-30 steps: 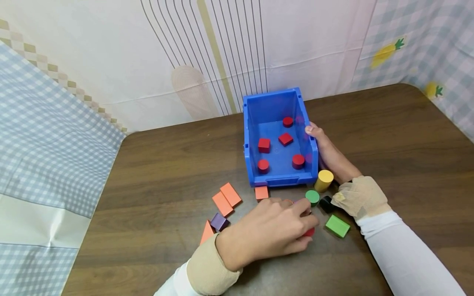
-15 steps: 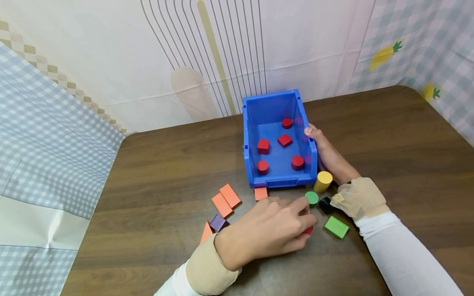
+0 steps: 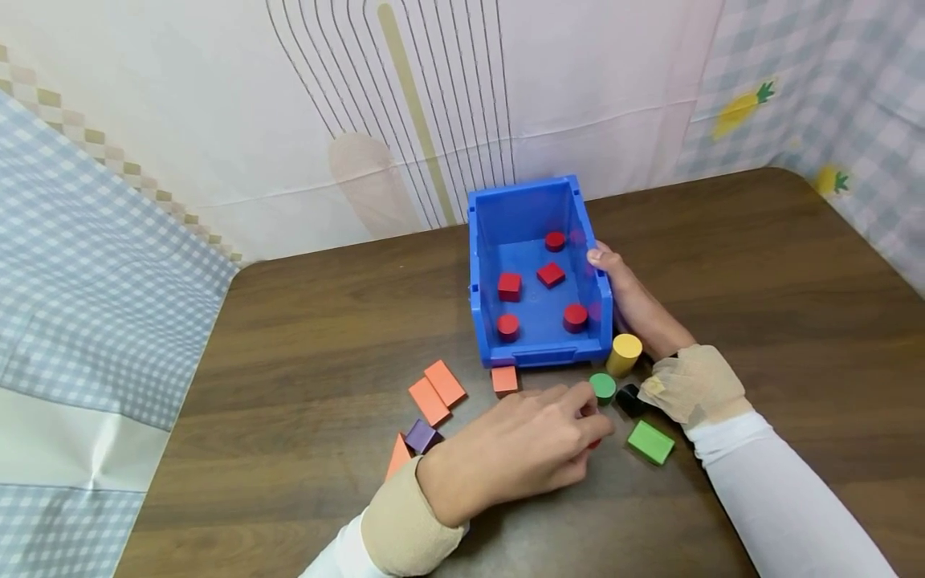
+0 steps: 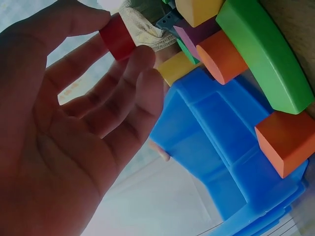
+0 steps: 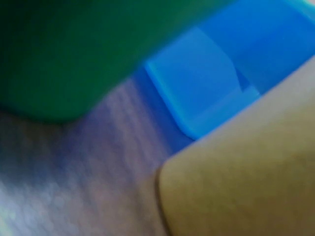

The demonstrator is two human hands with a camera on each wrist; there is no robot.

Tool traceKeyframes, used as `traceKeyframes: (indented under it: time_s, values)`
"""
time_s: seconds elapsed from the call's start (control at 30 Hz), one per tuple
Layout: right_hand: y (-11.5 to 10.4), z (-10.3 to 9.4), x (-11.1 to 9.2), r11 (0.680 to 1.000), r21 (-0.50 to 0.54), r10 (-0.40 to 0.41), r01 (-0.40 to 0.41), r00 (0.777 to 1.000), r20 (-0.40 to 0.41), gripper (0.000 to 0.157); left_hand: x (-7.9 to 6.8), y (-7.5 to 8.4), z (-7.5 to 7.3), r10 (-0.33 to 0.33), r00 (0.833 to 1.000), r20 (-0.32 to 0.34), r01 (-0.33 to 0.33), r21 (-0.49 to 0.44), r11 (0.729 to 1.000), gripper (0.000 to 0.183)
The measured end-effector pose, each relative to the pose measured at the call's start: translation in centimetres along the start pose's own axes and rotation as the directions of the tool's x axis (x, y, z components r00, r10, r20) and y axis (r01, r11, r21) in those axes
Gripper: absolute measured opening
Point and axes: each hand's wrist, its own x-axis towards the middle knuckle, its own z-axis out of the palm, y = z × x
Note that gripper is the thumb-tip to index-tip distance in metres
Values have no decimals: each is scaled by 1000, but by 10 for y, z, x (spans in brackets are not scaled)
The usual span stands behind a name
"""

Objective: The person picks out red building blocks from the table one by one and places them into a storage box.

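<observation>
In the head view my left hand (image 3: 516, 445) is over the table in front of the blue bin (image 3: 556, 355). Between its thumb and a fingertip it pinches a small red cylinder block (image 4: 118, 37), best seen in the left wrist view; the other fingers are bent. My right hand (image 3: 639, 303) grips the bin's right wall, thumb on the rim, remaining fingers hidden behind it. Inside lie several red blocks, among them a cube (image 3: 509, 286) and a disc (image 3: 555, 241). A blurred green block (image 5: 64, 54) and a yellow cylinder (image 5: 246, 172) fill much of the right wrist view.
Around the left hand stand a green cylinder (image 3: 603, 388), a black block (image 3: 632, 399) and a light green block (image 3: 651, 442). Orange blocks (image 3: 438, 393) and a purple block (image 3: 423, 436) lie to the left. A patterned cloth (image 3: 347, 96) hangs behind the table.
The head view has shifted slightly. My left hand's fingers have drawn in a little, and less of the red block shows beneath them. My right hand keeps its hold on the bin.
</observation>
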Motion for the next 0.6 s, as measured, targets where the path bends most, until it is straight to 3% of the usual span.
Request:
traceKeyframes:
  time_s: [0.3,0.6]
  values:
    - [-1,2,1,1000,-15,7,-8,1000,-12,87,1,-7,-3,3,998,58,-3,-1,1000,22]
    - [0,0,-1,1000,-17,-3,2,1000,-8,87,-1,-13,-5,-37,994,101,48,-109,993,25]
